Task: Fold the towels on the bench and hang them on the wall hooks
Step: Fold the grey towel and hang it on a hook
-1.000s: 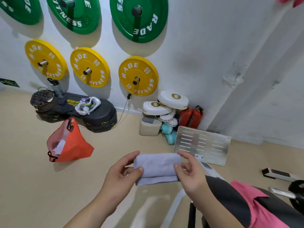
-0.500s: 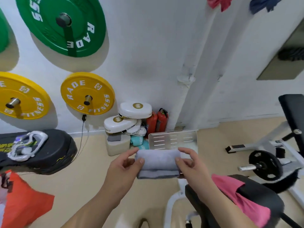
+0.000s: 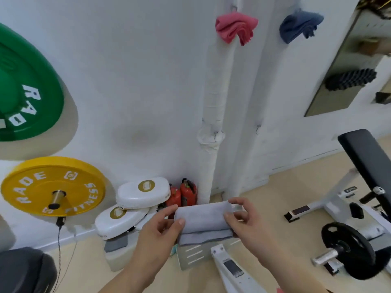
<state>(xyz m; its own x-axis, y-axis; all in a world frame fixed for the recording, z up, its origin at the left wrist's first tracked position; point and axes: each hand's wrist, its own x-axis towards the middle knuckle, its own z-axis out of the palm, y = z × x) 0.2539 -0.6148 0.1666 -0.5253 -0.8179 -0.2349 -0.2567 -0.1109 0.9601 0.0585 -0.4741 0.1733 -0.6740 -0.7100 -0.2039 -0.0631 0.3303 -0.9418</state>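
A folded light grey towel is held in front of me, low in the view. My left hand pinches its left end and my right hand pinches its right end. High on the white wall hang a pink towel and a blue towel on hooks. Two bare small hooks show lower down, one on the wrapped pipe and one on the wall. The bench and the towels left on it are out of view.
A green plate and a yellow plate hang on the wall at left. White pads and red extinguishers stand at the wall's foot. A black bench pad and a weight plate are at right.
My view has swung up and to the right, so the hung pink and blue towels and the bare hooks came into sight. Both hands still hold the grey towel, now a little nearer the wall.
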